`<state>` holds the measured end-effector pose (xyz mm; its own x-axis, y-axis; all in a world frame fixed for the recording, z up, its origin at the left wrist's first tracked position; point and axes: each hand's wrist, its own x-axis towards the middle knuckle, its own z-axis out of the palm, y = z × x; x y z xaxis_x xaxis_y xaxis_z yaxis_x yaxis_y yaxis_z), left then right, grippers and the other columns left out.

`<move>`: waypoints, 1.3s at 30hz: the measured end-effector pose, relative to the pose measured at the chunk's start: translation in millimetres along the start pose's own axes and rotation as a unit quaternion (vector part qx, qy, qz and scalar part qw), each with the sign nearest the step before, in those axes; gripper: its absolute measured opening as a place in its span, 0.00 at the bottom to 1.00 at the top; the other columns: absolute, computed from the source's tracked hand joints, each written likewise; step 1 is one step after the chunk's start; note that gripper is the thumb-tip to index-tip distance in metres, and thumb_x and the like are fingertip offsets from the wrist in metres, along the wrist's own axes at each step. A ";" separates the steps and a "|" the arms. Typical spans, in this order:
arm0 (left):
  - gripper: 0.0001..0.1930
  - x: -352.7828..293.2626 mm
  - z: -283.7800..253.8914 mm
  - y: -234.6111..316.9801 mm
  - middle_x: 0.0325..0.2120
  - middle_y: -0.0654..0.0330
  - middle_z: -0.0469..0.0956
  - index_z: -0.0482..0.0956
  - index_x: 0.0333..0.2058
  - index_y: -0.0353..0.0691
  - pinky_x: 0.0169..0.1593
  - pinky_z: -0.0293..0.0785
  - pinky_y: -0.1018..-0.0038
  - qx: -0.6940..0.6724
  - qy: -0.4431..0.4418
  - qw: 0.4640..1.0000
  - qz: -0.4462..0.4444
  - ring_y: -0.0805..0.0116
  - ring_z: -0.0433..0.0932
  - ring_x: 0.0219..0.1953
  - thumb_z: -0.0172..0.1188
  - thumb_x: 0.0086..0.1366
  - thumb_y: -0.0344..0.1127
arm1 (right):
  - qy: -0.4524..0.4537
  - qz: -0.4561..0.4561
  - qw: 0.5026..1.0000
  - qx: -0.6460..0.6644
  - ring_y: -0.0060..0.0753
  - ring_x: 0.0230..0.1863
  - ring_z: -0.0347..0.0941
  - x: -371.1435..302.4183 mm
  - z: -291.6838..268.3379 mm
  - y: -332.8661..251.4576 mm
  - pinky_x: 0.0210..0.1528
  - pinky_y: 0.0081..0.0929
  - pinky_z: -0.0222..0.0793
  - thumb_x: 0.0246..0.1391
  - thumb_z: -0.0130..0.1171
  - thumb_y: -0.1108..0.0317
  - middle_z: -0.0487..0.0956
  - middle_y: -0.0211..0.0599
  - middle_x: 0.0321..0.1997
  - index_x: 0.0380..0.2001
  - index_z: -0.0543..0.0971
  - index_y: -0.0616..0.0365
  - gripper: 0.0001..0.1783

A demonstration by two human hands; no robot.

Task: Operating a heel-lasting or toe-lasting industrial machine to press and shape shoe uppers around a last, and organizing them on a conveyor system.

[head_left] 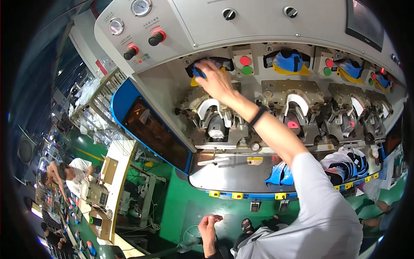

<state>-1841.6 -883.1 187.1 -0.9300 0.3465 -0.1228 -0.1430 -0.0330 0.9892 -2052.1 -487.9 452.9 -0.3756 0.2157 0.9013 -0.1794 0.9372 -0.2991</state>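
Blue shoe upper (199, 71) sits in the leftmost upper recess of the grey machine (172, 86), and our right hand (215, 80) pinches it there with closed fingers; our left hand (208, 226) hangs low before the machine's front edge, loosely curled, holding nothing

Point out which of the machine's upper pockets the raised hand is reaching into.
The leftmost pocket: the right hand is at the blue piece there. The other pockets hold blue pieces untouched.
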 end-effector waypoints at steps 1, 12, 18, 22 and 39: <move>0.18 -3.8 -10.1 -1.6 0.29 0.50 0.83 0.78 0.33 0.29 0.41 0.77 0.70 0.001 0.003 1.000 0.000 0.63 0.82 0.32 0.55 0.71 0.42 | -0.037 0.036 0.998 -0.017 0.52 0.47 0.77 19.7 20.5 3.7 0.50 0.45 0.73 0.52 0.62 0.59 0.73 0.44 0.57 0.52 0.75 0.55 0.24; 0.30 35.1 19.7 63.8 0.39 0.46 0.79 0.74 0.44 0.28 0.50 0.75 0.60 -0.123 0.027 0.990 0.059 0.53 0.80 0.42 0.47 0.71 0.58 | -0.106 0.018 0.991 0.079 0.55 0.34 0.77 -88.9 -35.1 -43.2 0.35 0.48 0.74 0.51 0.62 0.67 0.73 0.44 0.40 0.38 0.76 0.58 0.12; 0.24 109.8 99.8 112.2 0.49 0.50 0.78 0.69 0.54 0.27 0.58 0.72 0.62 -0.322 -0.049 0.944 -0.062 0.59 0.78 0.51 0.39 0.76 0.46 | -0.211 0.052 0.965 0.150 0.35 0.29 0.78 -247.3 -143.1 -123.6 0.27 0.29 0.77 0.43 0.68 0.74 0.74 0.35 0.41 0.40 0.78 0.57 0.18; 0.17 140.9 91.6 88.7 0.50 0.53 0.78 0.70 0.54 0.30 0.56 0.74 0.65 -0.339 -0.081 0.928 -0.134 0.63 0.78 0.50 0.43 0.74 0.35 | -0.238 0.078 0.952 0.173 0.31 0.32 0.79 -250.9 -146.9 -120.4 0.27 0.27 0.77 0.45 0.67 0.78 0.73 0.35 0.44 0.44 0.77 0.56 0.20; 0.10 344.2 66.5 68.0 0.28 0.65 0.79 0.79 0.40 0.34 0.29 0.71 0.78 -0.178 -0.102 0.961 -0.186 0.77 0.76 0.26 0.59 0.69 0.37 | 0.051 0.697 0.558 0.447 0.15 0.15 0.61 -249.9 26.8 -39.8 0.13 0.17 0.50 0.62 0.59 0.59 0.71 0.26 0.22 0.28 0.75 0.58 0.15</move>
<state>-2148.9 -703.7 217.4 -0.7118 0.5717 -0.4081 -0.5931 -0.1779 0.7852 -1975.6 -586.5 231.2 -0.6713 0.6222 -0.4027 -0.1772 -0.6624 -0.7279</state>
